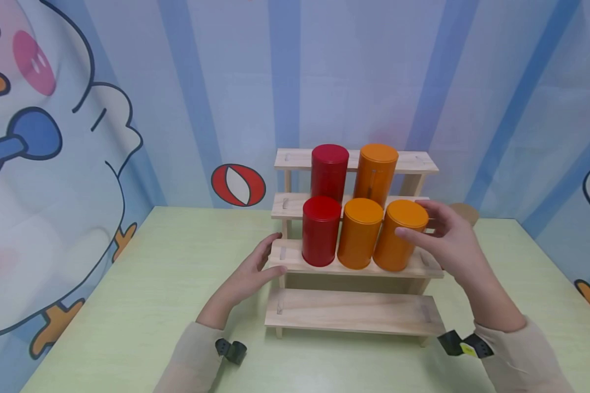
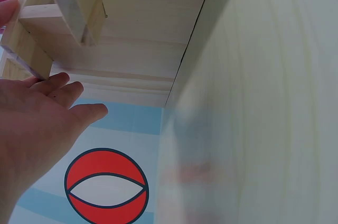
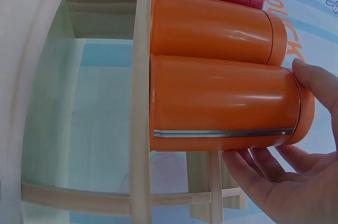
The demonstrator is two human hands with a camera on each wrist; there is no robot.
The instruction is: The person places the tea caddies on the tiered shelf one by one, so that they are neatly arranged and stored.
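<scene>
A stepped wooden shelf (image 1: 354, 311) with several tiers stands on the table. On its second tier from the bottom, a red canister (image 1: 320, 232), an orange canister (image 1: 360, 234) and a right-hand orange canister (image 1: 397, 240) stand upright side by side. My right hand (image 1: 449, 240) grips the right-hand one near its lid, thumb in front and fingers round the far side; the right wrist view shows a silvery vertical seam (image 3: 224, 132) on it. At the shelf's left end, my left hand (image 1: 251, 273) rests with loosely extended fingers, holding no canister.
One tier higher stand another red canister (image 1: 328, 172) and another orange canister (image 1: 375, 172), their bases hidden by the front row. A round tan object (image 1: 466, 212) is partly hidden behind my right hand. A printed backdrop (image 1: 236, 82) borders the pale table (image 1: 142, 305).
</scene>
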